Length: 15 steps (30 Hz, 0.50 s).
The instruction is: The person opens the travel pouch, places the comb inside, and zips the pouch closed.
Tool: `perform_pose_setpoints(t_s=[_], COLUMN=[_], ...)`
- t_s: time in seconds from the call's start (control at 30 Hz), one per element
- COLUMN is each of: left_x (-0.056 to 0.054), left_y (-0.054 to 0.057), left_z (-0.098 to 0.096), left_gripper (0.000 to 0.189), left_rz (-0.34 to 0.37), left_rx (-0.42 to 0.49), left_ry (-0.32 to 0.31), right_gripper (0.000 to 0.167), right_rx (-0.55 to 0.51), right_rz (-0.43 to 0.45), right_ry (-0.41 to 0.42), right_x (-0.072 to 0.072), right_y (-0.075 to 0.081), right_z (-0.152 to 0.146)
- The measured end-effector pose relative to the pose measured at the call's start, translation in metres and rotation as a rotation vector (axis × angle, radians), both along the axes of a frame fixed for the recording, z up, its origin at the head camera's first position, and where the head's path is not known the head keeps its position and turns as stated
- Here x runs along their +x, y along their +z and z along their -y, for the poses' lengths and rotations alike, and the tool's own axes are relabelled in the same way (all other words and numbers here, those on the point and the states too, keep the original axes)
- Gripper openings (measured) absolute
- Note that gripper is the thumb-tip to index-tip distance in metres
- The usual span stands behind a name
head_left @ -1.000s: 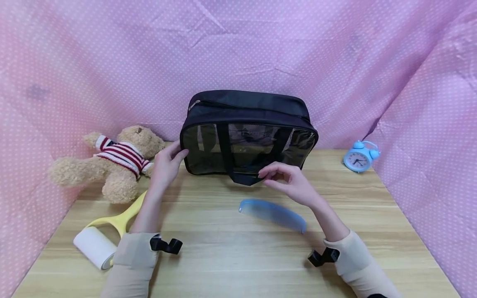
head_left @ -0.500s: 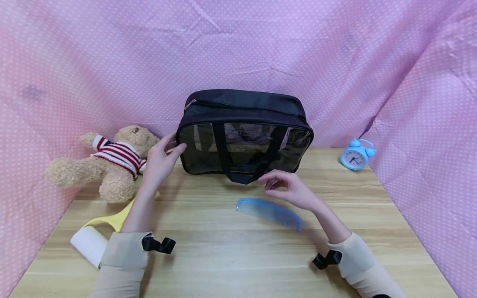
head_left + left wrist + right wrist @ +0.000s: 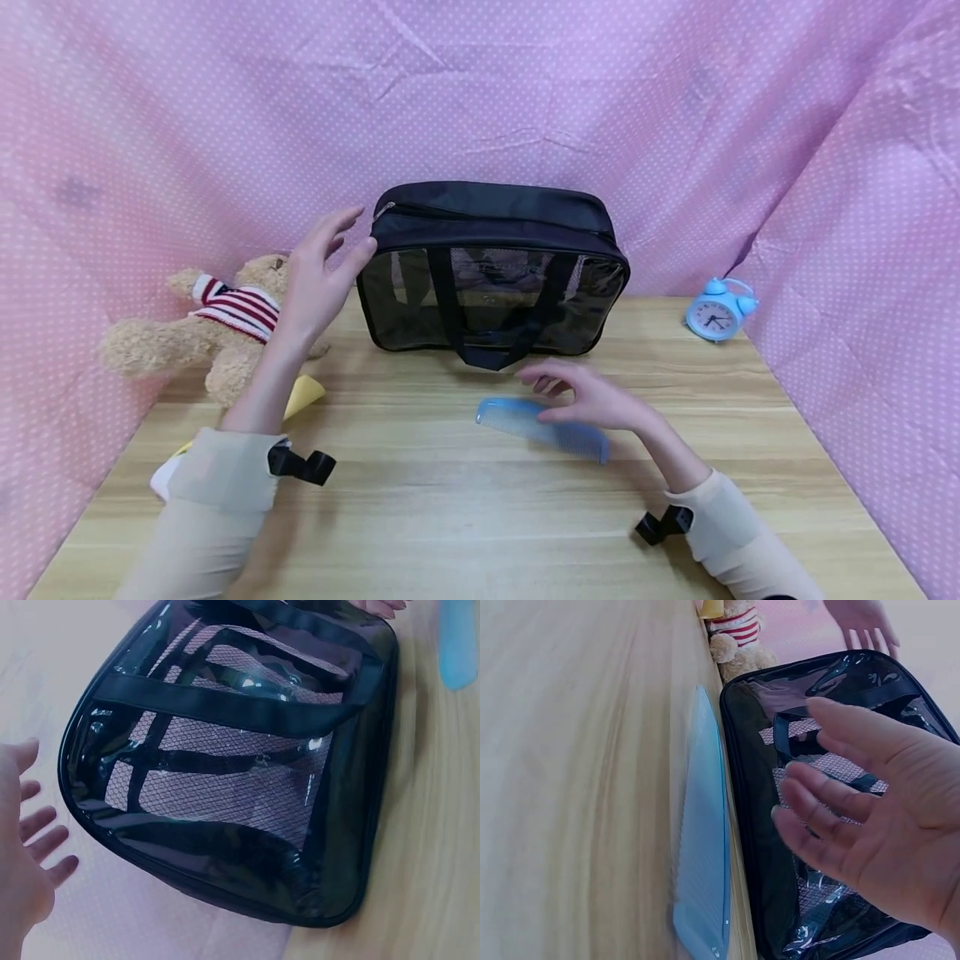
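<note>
A black bag [image 3: 495, 292] with clear panels stands upright at the back of the table, its zipper [image 3: 384, 212] pull at the top left. Beside the bag's upper left corner my left hand [image 3: 318, 271] is raised, fingers spread and holding nothing; the left wrist view shows a gap between its fingertips and the bag. Over the blue comb [image 3: 510, 417] hovers my right hand [image 3: 585, 396], fingers loosely bent and nothing in them. In the right wrist view the comb [image 3: 705, 840] lies in front of the bag, apart from the hand.
A teddy bear [image 3: 165, 346] in a striped sweater lies at the left, partly behind my left arm. A yellow-handled lint roller [image 3: 303, 396] is mostly covered by that arm. A blue alarm clock [image 3: 712, 317] stands at the back right. Pink dotted cloth [image 3: 480, 92] hangs around the table.
My left hand has risen along the bag's left side and come away from it. The right hand has left the bag's strap and moved down toward the comb, its fingers loosening.
</note>
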<state>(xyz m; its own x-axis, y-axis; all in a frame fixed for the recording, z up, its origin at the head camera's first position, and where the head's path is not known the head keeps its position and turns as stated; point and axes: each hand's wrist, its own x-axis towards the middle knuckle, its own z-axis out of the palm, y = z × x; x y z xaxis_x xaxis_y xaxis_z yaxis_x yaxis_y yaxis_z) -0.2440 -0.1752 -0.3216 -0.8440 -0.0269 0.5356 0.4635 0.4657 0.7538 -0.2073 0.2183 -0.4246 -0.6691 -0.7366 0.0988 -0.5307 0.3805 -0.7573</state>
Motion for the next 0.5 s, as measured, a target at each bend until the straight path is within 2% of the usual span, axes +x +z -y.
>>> perform_pose_setpoints(t_s=[0.07, 0.13, 0.23, 0.5], left_x=[-0.006, -0.012, -0.019, -0.044], left_y=[0.007, 0.013, 0.021, 0.039], left_z=[-0.002, -0.004, -0.005, -0.014], left_gripper=[0.042, 0.037, 0.034, 0.032], left_rz=[-0.069, -0.106, -0.114, -0.136], left_rx=[-0.033, -0.076, -0.15, -0.305], left_ry=[0.003, 0.005, -0.005, -0.079], right_gripper=[0.06, 0.064, 0.069, 0.079], right_rx=[0.052, 0.107, 0.178, 0.321], right_rz=[-0.017, -0.032, -0.047, -0.107], right_ry=[0.001, 0.002, 0.012, 0.049], right_x=[0.0, 0.001, 0.001, 0.002], right_y=[0.0, 0.001, 0.0, -0.006], right_z=[-0.001, -0.002, -0.002, -0.003])
